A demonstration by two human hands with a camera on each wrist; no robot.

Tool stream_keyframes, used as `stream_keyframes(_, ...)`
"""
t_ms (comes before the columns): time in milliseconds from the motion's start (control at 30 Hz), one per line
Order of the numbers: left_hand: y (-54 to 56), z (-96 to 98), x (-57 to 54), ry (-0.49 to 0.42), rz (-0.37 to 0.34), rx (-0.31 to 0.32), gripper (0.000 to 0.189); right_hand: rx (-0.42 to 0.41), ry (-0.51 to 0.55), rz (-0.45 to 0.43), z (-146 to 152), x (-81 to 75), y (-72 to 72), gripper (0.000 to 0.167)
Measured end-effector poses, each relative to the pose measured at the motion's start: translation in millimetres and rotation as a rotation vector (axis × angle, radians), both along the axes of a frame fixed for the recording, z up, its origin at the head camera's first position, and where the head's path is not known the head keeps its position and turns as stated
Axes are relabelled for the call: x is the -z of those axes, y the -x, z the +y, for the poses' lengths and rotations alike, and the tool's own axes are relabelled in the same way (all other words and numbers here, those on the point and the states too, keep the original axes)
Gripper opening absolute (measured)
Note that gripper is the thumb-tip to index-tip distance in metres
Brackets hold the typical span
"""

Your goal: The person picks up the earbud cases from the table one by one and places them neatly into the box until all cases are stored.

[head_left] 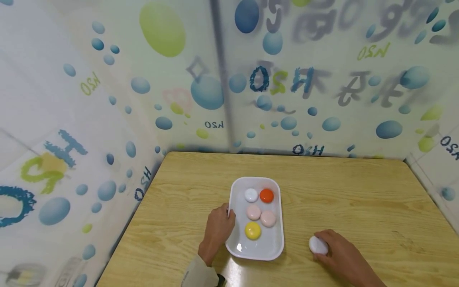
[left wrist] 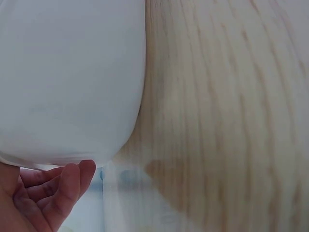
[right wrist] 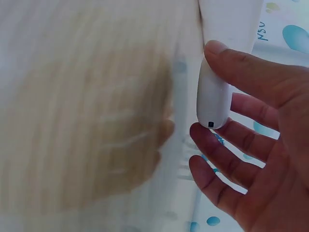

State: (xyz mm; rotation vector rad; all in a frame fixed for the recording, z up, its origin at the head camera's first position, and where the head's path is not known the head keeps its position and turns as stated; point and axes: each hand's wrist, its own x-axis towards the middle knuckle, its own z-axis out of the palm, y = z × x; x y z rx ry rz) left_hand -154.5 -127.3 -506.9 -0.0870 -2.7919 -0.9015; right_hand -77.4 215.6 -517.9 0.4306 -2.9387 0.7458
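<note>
A shallow white tray (head_left: 238, 247) lies on the wooden table. Inside it are several smooth round pieces: a white one (head_left: 251, 195), a red one (head_left: 266, 195), two pink ones (head_left: 253, 212) and a yellow one (head_left: 252, 230). My left hand (head_left: 219, 224) grips the tray's left rim; in the left wrist view its fingertips (left wrist: 87, 166) are right at the tray's edge. To the right of the tray, my right hand (head_left: 338, 252) holds a white rounded case (head_left: 317, 244) between thumb and fingers. The right wrist view shows a small dark port at the end of this case (right wrist: 212, 99).
Wood-grain tabletop (head_left: 179, 179) extends around the tray, with its far edge against a patterned wall (head_left: 322, 79). Another wall (head_left: 43, 99) runs along the table's left side. A small dark mark (head_left: 399, 237) is on the table to the right.
</note>
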Motion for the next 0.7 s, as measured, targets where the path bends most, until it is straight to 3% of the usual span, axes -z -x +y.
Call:
stream_keyframes(367,0.0,-0.4,-0.1,0.010,0.009,0.007,0.014,0.012,0.003,0.204,-12,-10.1,12.9,0.051)
stream_keyframes(600,-0.1,-0.5,1.0,0.005,0.007,0.003,0.014,0.025,0.013,0.160,-18,-26.2,22.2,0.052)
stream_keyframes(700,-0.5,-0.2,0.3,0.003,0.005,-0.001,0.013,0.017,0.019,0.196,-23,-31.1,25.8,0.053)
